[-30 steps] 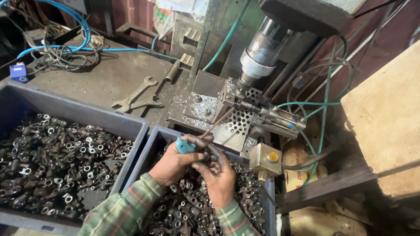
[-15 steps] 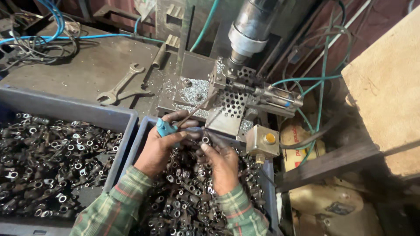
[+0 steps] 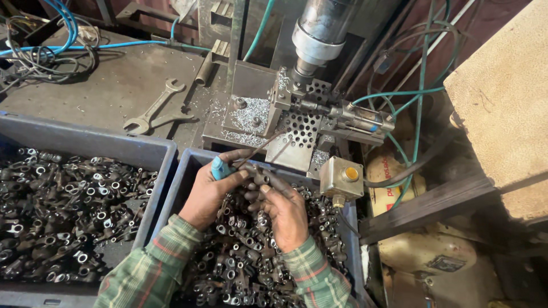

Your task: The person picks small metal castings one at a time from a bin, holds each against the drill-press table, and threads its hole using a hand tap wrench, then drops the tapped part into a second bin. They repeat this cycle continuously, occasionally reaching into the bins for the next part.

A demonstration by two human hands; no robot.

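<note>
My left hand (image 3: 208,191) grips a tool with a blue handle (image 3: 218,168); its thin metal rod (image 3: 264,144) points up and right toward the perforated jig plate (image 3: 302,134). My right hand (image 3: 282,208) holds a small dark metal part (image 3: 260,177) close beside the left hand's fingers. Both hands hover over a grey bin (image 3: 181,174) full of dark metal fittings (image 3: 240,268). Directly behind the bin stands a drill press with a grey spindle (image 3: 322,31) above the jig.
A second grey bin (image 3: 85,140) of similar fittings sits at the left. Two open-ended spanners (image 3: 154,108) lie on the dirty bench. Blue and black cables (image 3: 45,40) coil at the far left. A push-button box (image 3: 341,178) hangs right of the bin; a wooden board (image 3: 502,97) is far right.
The view has shifted and drawn nearer. My hands have come together over the bin; my right hand has lifted from the pile to hold a part next to the tool.
</note>
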